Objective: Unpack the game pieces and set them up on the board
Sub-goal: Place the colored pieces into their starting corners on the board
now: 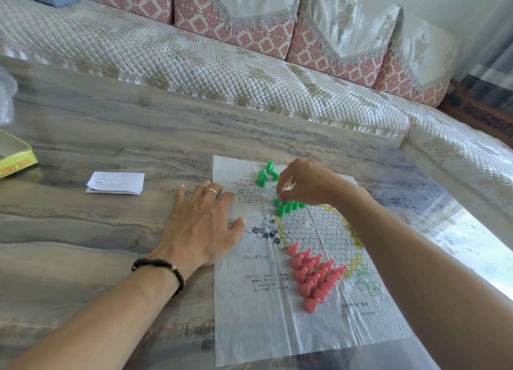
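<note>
**Green pawns go onto the paper board**

A person's right hand (302, 185) hangs over the far corner of a thin paper game board (277, 325) spread on a marble-patterned table (111, 125), its fingers curled downward and pinched narrow at their tips just above a cluster of upright green pawns (288, 206). Whether a pawn sits between those fingertips cannot be told; the fingers hide it. Just beyond the pinch, a few more loose green pawns (266, 173) lie tumbled on the board's printed margin. Nearer the person than the grip, a triangle of pink pawns (312, 275) stands on the star-shaped grid of circles, well apart from the green ones.

To the left of the grip, the left hand (201, 225) lies flat with fingers spread, palm on the table and thumb on the board's edge. It wears a ring, and a dark beaded bracelet (161, 269) circles its wrist. Farther left lie a folded printed paper slip (115, 182) and, at the frame's edge, an open yellow box (16, 158). A quilted sofa (194, 55) runs behind the table.
</note>
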